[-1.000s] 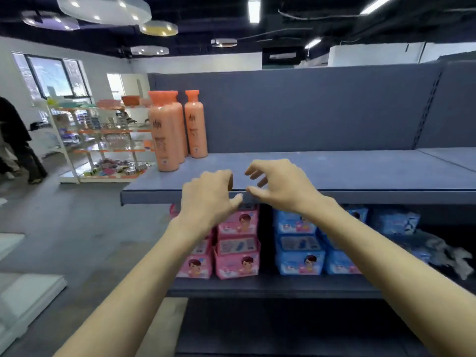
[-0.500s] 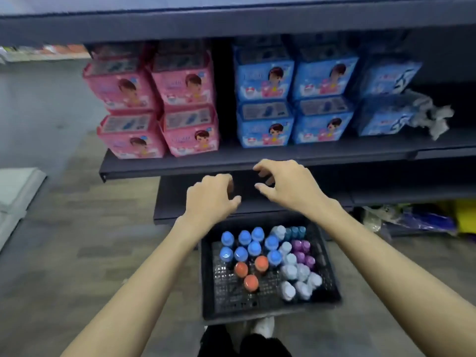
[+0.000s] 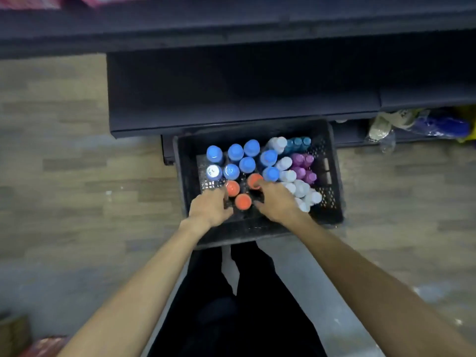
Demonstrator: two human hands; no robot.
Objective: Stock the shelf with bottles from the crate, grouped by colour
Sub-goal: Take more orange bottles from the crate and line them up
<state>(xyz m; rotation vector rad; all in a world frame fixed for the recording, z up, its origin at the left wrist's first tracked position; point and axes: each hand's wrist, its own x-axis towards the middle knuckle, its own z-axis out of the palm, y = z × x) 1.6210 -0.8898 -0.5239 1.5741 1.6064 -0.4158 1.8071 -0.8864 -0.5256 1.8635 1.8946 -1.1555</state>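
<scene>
Three orange-capped bottles are reached for inside the black crate (image 3: 332,176).

One orange bottle (image 3: 232,188) is touched by the curled left hand (image 3: 210,208), another (image 3: 254,181) by the right hand (image 3: 277,202); a firm hold cannot be told. The third (image 3: 243,201) stands between them. Each should be lifted straight up by the neck, clear of the blue bottles (image 3: 247,163) just beyond the fingers. Half a second ago both hands were hovering above the crate.

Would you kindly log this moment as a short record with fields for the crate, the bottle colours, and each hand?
crate: black crate on the floor, by the shelf base
bottle colours: blue caps, orange caps, white caps, purple caps, teal caps
left hand: at an orange cap, grip unclear
right hand: at an orange cap, grip unclear
</scene>
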